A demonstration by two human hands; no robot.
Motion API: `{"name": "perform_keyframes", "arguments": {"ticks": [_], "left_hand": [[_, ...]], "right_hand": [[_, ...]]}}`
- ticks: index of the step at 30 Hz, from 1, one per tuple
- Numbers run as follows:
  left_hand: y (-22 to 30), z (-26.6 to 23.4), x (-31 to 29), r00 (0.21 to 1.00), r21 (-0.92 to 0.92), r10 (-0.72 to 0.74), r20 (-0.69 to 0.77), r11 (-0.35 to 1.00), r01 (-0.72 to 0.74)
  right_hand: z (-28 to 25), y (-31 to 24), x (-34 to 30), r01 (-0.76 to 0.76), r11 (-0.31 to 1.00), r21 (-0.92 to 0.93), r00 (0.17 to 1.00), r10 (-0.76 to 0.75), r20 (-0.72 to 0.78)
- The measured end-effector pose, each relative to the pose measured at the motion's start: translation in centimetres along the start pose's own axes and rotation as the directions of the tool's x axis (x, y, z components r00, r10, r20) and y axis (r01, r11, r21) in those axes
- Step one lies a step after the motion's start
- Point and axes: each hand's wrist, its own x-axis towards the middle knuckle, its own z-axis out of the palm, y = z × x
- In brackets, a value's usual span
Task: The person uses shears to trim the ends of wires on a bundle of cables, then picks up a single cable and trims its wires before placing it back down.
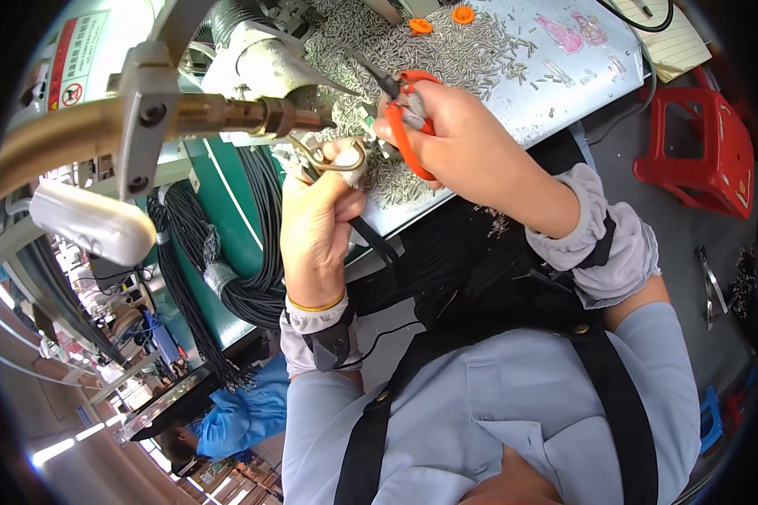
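My right hand (455,126) is closed around orange-handled pliers (408,139), whose dark jaws point up and away to the left. Its fingertips come together close to my left hand (318,215), beside a small pale piece too tiny to name. White covers wrap some fingertips. My left hand is closed at a curved brass-coloured piece (338,157), under the tip of a brass rod. A dark cable (375,241) comes out below that hand; the grip itself is partly hidden. Around both hands, many small metal pins (413,63) lie heaped on the pale worktop (556,105).
A thick brass-coloured rod (67,135) in a metal clamp (146,118) reaches in from the left. Bundled black cables (253,278) lie on a green surface. Two orange caps (462,14) sit among the pins. A red stool (703,151) stands right; a person in blue (244,421) is lower left.
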Motion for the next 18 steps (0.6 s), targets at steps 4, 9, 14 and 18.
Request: {"name": "perform_keyframes", "arguments": {"ticks": [4, 9, 14, 18], "left_hand": [[-0.4, 2.1, -2.4, 0.992, 0.016, -0.017, -0.125, 1.000, 0.019], [-2.8, 3.4, -4.2, 0.950, 0.238, 0.269, -0.160, 0.944, -0.227], [-3.2, 4.4, -6.1, 0.956, 0.593, 0.287, 0.053, 0.762, -0.262], [-2.9, 4.3, -6.1, 0.998, 0.365, 0.068, -0.015, 0.929, -0.058]], "right_hand": [[-1.5, -1.4, -1.8, -0.219, 0.944, 0.246, 0.974, 0.196, 0.115], [-1.0, -1.1, -3.6, 0.294, 0.863, -0.411, 0.861, -0.426, -0.277], [-0.5, -2.8, -5.4, 0.385, 0.835, -0.392, 0.921, -0.378, 0.100], [-1.0, -1.8, -5.6, 0.208, 0.943, -0.261, 0.974, -0.175, 0.144]]}}
